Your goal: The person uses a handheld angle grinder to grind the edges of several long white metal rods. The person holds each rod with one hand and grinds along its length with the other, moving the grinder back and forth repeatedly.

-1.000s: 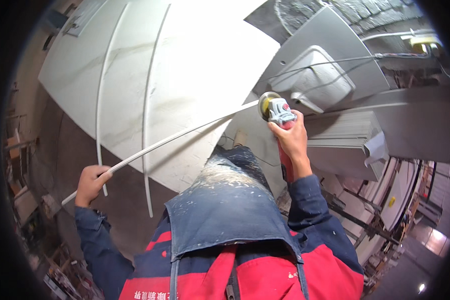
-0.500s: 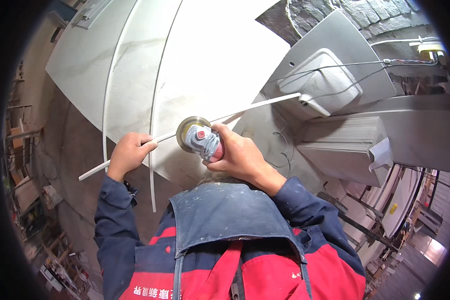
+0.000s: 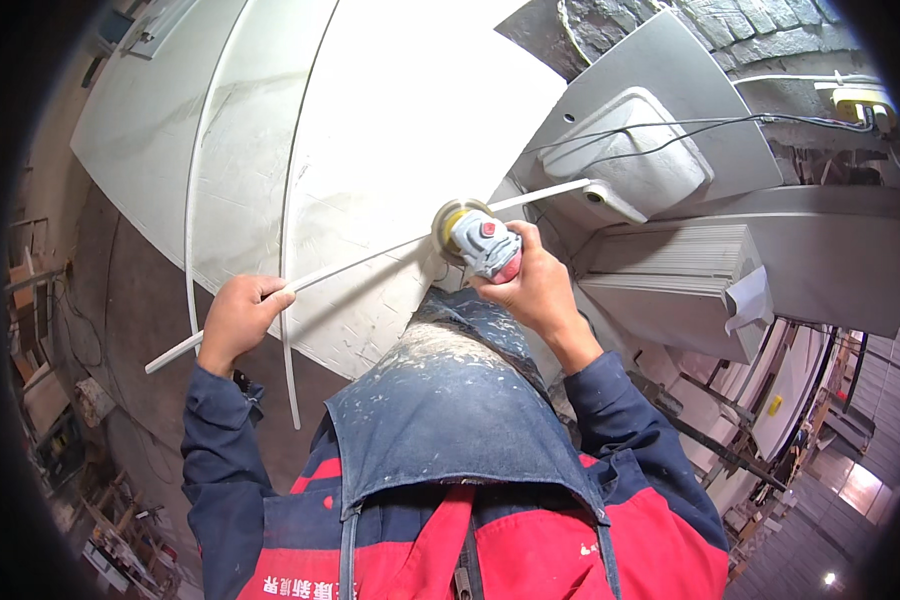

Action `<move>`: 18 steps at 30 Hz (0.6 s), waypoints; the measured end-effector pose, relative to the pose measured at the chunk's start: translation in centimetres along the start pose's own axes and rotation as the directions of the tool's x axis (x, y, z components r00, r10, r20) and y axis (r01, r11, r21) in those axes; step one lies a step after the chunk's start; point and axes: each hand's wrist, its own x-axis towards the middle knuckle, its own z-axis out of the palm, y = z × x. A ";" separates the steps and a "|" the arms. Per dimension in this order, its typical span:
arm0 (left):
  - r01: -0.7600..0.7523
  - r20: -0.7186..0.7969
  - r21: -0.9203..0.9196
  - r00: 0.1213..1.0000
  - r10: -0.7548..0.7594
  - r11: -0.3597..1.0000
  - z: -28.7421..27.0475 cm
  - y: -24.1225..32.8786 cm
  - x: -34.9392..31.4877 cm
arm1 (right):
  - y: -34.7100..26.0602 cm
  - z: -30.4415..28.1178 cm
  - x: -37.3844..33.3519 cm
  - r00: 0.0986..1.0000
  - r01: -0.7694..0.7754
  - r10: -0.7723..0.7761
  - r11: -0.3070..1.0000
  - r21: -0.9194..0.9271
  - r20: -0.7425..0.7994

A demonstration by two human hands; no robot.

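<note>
My left hand (image 3: 240, 318) is closed round a long, thin white strip (image 3: 355, 262) near its left end, thumb on top. The strip slants up to the right across the corner of a large white sheet (image 3: 390, 120). In my right hand (image 3: 540, 290) is an angle grinder (image 3: 487, 244) with a grey and red body. Its round disc (image 3: 454, 228) lies over the strip, right of the middle; whether it touches cannot be seen. Two more white strips, one outer (image 3: 196, 190) and one inner (image 3: 287, 215), lie lengthwise on the sheet, their near ends jutting past its edge.
At the right a grey panel with a moulded white basin shape (image 3: 640, 150) carries dark cables. Below it stands a stack of white slabs (image 3: 670, 265). A yellow power socket (image 3: 855, 105) sits at the far right. Shelves with clutter (image 3: 45, 380) line the left.
The grinder and my right hand have moved right along the strip, away from my left hand. My left hand keeps its hold. The view has shifted slightly, and more of the apron shows.
</note>
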 end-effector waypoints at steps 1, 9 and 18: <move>-0.009 -0.008 -0.005 1.000 0.009 1.000 0.1 -0.2 0.1 | 0.3 -0.2 0.1 1.000 -0.014 0.014 1.000 -0.009 -0.012; -0.017 -0.006 0.023 1.000 0.017 1.000 -0.2 -0.4 0.4 | 2.7 -1.8 0.8 0.988 -0.142 0.141 0.990 -0.013 -0.061; -0.088 -0.015 0.033 0.996 0.088 0.996 -0.5 -1.8 0.5 | 3.8 -2.9 0.5 0.965 -0.191 0.198 0.980 0.052 -0.170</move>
